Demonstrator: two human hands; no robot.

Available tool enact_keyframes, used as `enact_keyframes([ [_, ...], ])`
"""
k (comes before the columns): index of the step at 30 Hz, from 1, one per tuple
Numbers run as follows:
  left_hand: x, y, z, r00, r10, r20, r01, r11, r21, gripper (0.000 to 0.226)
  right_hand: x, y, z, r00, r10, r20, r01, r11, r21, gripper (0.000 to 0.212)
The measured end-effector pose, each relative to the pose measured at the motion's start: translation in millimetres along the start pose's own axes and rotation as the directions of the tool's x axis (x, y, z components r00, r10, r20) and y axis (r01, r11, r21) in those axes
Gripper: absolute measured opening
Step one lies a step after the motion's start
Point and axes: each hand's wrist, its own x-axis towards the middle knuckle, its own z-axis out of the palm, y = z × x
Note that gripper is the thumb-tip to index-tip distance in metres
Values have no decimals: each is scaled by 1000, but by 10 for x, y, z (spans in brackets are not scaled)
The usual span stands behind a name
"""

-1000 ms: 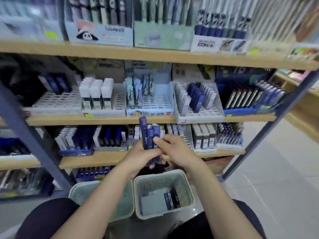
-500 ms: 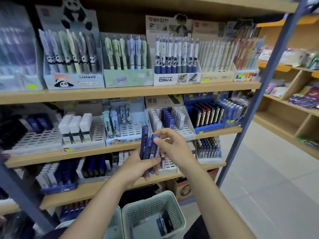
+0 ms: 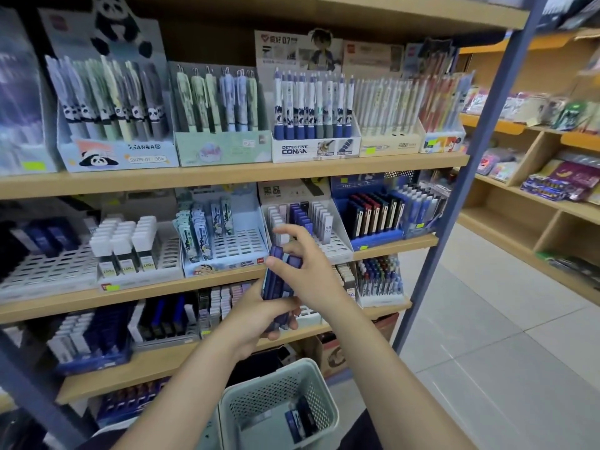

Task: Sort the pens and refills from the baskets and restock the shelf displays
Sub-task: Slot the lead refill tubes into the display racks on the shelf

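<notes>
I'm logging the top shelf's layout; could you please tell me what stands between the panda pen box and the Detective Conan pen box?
In the head view, one pale green display box of pastel pens stands between the panda box and the Conan box.

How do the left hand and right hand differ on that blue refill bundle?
The left hand wraps the lower part of the blue refill cases from below; the right hand sits higher, thumb and finger pinching one case's top. Left fingers are curled around the bundle; right's other fingers are spread. Both touch the same bundle.
</notes>
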Motion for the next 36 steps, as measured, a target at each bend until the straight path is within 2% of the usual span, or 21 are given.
enact_keyframes([
  [2,-1,-8,-4,1000,-22,5,22,999,-29,19,9,16,11,999,-26,-24,23,995,-97,11],
  [4,2,-20,-6,999,-38,9,39,998,-51,14,-1,64,17,999,-31,-22,27,990,-136,8],
  [6,2,-24,-9,999,-41,20,42,996,-77,16,-23,88,-3,1000,4,-16,-5,996,-92,14],
  [9,8,-3,-27,1000,-23,14,25,994,-103,31,-59,141,-79,996,63,-57,-66,997,-51,30],
  [13,-12,63,-16,998,11,56,-6,996,-93,34,-88,170,-143,979,181,-95,-178,983,38,35],
  [16,-34,76,9,998,25,55,-20,995,-94,35,-84,161,-232,973,209,-98,-197,973,120,25],
  [20,-23,51,-1,999,47,-27,-49,996,-78,37,-88,125,-213,977,196,-82,-176,962,207,17],
  [28,-28,10,-134,999,50,-21,-52,996,-72,16,160,-24,-43,937,228,-264,-159,952,260,11],
  [32,16,-54,-292,989,9,-149,-24,995,-101,25,352,-100,-29,895,208,-395,-99,955,278,13],
  [36,82,-41,-456,964,11,-264,-53,987,-152,22,360,-144,22,906,265,-330,-130,916,379,17],
])
